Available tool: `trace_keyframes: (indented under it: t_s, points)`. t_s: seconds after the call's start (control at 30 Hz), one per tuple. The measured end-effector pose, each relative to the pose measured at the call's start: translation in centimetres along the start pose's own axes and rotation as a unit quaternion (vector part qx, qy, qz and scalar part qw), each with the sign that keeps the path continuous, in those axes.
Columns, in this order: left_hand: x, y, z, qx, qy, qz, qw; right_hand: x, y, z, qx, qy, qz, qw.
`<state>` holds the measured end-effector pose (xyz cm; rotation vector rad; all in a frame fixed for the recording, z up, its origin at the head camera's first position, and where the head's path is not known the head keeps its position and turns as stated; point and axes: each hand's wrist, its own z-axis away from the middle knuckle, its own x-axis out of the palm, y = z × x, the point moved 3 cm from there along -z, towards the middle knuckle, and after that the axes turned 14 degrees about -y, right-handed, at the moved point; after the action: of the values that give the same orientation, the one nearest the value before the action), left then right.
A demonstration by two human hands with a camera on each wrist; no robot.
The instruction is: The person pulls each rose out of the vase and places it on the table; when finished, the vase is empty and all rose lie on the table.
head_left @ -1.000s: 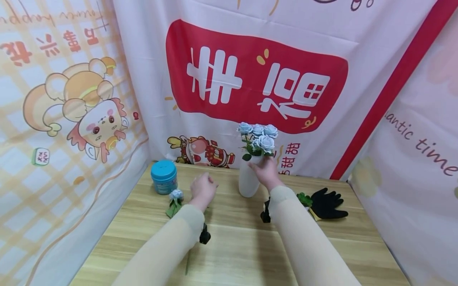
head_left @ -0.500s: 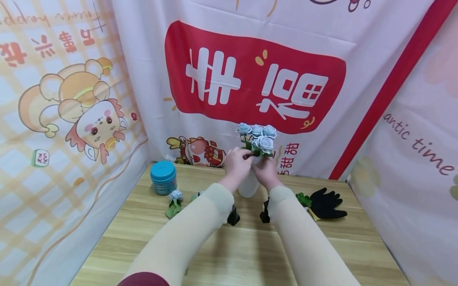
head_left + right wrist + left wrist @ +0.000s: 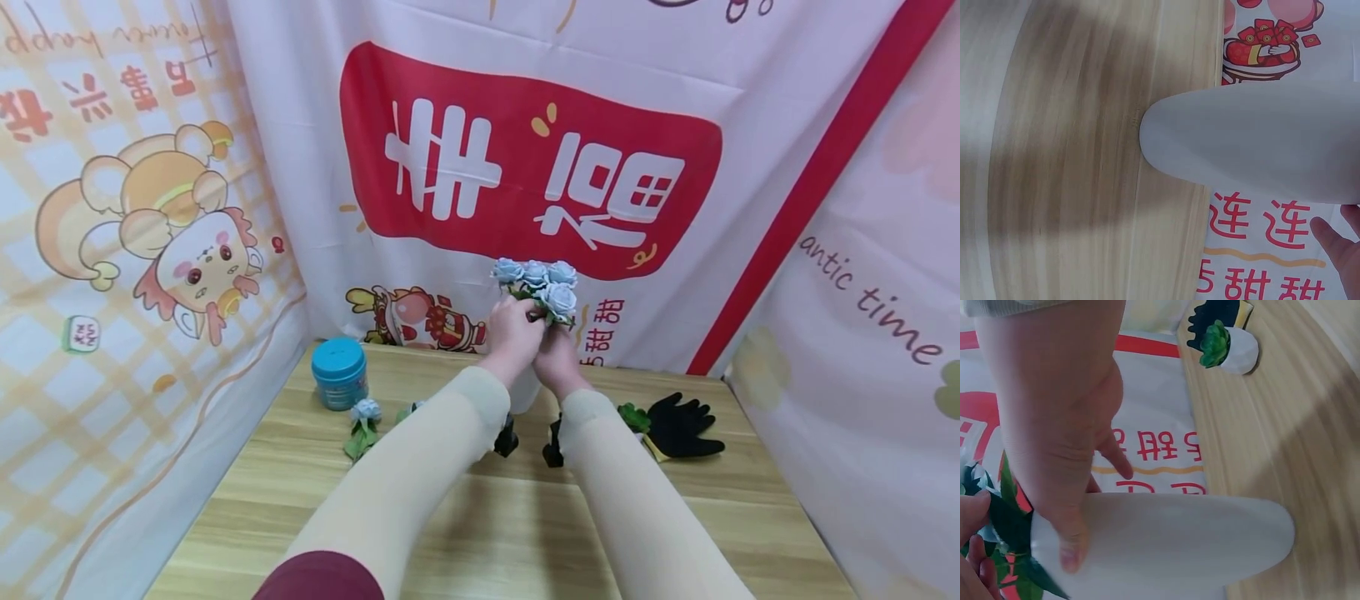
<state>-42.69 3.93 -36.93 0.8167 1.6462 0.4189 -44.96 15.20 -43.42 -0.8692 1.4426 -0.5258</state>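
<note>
A white vase (image 3: 1179,540) stands upright near the back edge of the wooden table, with several pale blue roses (image 3: 558,300) in its mouth. My right hand (image 3: 557,363) grips the vase just below its rim, thumb on one side in the left wrist view. At the rim, my left hand (image 3: 513,335) reaches in among the green leaves (image 3: 1011,519) under the blooms. Its thumb and fingers pinch the leafy stem of a rose there. Both forearms hide much of the lower vase in the head view.
On the left are a blue lidded tub (image 3: 340,375), a loose blue rose (image 3: 365,414) lying on the table, and another bloom (image 3: 411,410) partly behind my left sleeve. On the right lie a black glove (image 3: 682,427) and a white-potted succulent (image 3: 1239,351). Printed cloth hangs behind.
My left hand has moved right and up from beside the loose rose to the bouquet, then further in among the leaves. My right hand has stayed on the vase.
</note>
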Motion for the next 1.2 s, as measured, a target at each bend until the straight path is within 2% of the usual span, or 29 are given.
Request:
trace_keyframes:
  t_s: [0.23,0.4,0.57,0.63,0.77,0.87,1.0,1.2]
  points:
    - [-0.8,1.0,-0.5,0.001,-0.016,-0.015,0.9998,0.0,-0.1,0.2,0.016,-0.004,0.017,0.9997]
    - [-0.9,1.3,-0.8,-0.005,-0.025,-0.038,0.9990,0.0,0.0,0.2,0.023,-0.020,0.009,0.9995]
    - [-0.7,1.3,-1.0,-0.012,-0.037,-0.052,0.9979,0.0,0.0,0.2,0.014,-0.020,0.004,0.9997]
    - [-0.6,1.3,-1.0,-0.017,-0.032,-0.049,0.9981,0.1,-0.1,0.2,0.011,-0.020,0.005,0.9997]
    - [-1.2,1.3,-1.1,-0.003,0.004,-0.025,0.9997,0.2,0.0,0.5,0.029,-0.018,-0.002,0.9994]
    - [-2.7,1.5,-1.1,0.017,0.032,0.027,0.9990,0.2,0.0,0.7,0.037,-0.013,-0.009,0.9992]
    - [-5.6,2.5,-1.0,0.052,0.064,0.100,0.9916,0.3,-0.1,0.8,0.047,-0.011,-0.020,0.9986]
    - [-11.0,4.5,-0.3,0.123,0.137,0.110,0.9766,0.4,-0.2,0.9,0.071,-0.017,-0.030,0.9969]
